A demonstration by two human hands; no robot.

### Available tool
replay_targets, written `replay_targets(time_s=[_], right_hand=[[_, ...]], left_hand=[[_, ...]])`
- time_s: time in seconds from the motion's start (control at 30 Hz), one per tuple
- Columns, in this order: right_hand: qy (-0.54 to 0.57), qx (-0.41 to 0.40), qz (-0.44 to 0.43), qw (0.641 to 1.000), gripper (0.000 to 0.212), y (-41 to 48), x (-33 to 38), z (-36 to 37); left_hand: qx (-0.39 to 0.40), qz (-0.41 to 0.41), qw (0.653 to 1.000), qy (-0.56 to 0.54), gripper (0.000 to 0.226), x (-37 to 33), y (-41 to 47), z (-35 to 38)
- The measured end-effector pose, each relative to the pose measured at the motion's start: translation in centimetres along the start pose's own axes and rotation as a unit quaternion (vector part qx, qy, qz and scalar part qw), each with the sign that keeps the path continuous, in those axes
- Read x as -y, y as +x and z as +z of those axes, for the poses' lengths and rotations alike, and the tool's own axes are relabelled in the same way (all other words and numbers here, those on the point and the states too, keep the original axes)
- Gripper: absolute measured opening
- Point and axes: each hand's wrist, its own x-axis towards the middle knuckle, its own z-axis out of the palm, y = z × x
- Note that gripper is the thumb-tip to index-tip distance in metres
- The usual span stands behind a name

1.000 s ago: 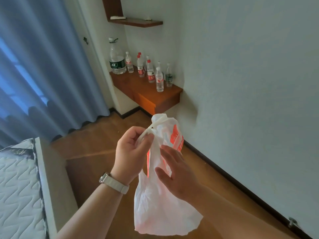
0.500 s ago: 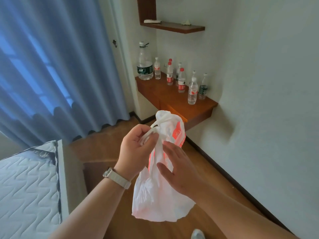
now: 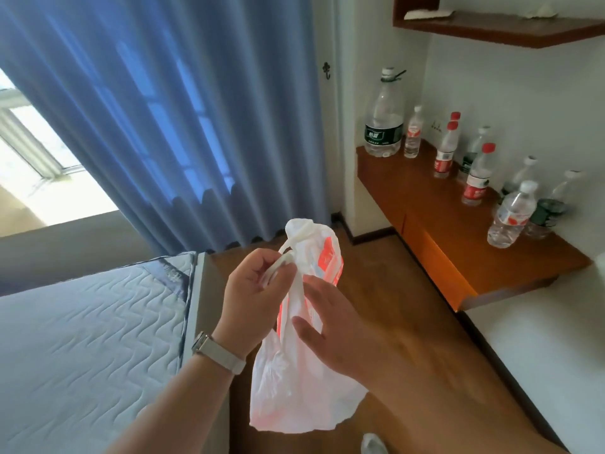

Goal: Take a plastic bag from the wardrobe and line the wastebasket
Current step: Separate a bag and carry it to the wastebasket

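A white plastic bag [image 3: 294,388] with red print hangs in front of me over the wooden floor. My left hand [image 3: 255,296], a watch on its wrist, pinches the bag's twisted handles near the top. My right hand [image 3: 330,322] lies against the bag's right side with straight fingers spread on the plastic. The bag's top is bunched above my left fingers. No wastebasket and no wardrobe are in view.
A bare mattress [image 3: 85,339] on its bed frame fills the lower left. Blue curtains [image 3: 163,126] cover a window behind it. At the right, a wooden wall desk [image 3: 435,221] carries several water bottles [image 3: 383,122], with a wall shelf [image 3: 491,27] above.
My view has swung left, so the desk and bottles slid right and the bed and window came in. Both hands keep the same hold on the bag.
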Motion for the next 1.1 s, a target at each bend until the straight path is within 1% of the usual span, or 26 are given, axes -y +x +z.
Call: replay_targets(time_s=[0.23, 0.3, 0.4, 0.53, 0.67, 0.8, 0.9, 1.1], right_hand=[[0.054, 0.044, -0.101, 0.992, 0.055, 12.0, -2.8, 0.0], [0.060, 0.046, -0.111, 0.991, 0.053, 14.6, -3.1, 0.2], [0.071, 0.053, -0.125, 0.988, 0.050, 17.7, -3.3, 0.8], [0.071, 0.068, -0.130, 0.987, 0.049, 22.3, -4.1, 2.7], [0.070, 0.084, -0.128, 0.986, 0.050, 27.4, -4.9, 5.3], [0.041, 0.088, -0.106, 0.990, 0.051, 34.0, -5.1, 8.0], [0.018, 0.101, -0.089, 0.991, 0.054, 39.4, -4.5, 9.6], [-0.005, 0.099, -0.089, 0.991, 0.056, 49.8, -2.0, 12.7]], left_hand=[[-0.080, -0.015, 0.996, 0.030, 0.014, 1.3, 8.9, 0.2], [-0.096, -0.021, 0.995, 0.027, 0.015, 1.8, 10.8, 0.0], [-0.120, -0.027, 0.992, 0.007, 0.009, 2.6, 13.6, -0.4], [-0.133, -0.035, 0.990, -0.015, 0.017, 5.1, 17.6, -1.1], [-0.124, -0.030, 0.992, -0.017, 0.012, 9.0, 22.5, -2.0], [-0.115, -0.027, 0.993, -0.030, 0.010, 13.7, 28.9, -3.7], [-0.107, -0.032, 0.991, -0.066, 0.009, 16.5, 33.8, -5.6], [-0.081, -0.030, 0.991, -0.107, 0.009, 20.7, 43.2, -9.9]])
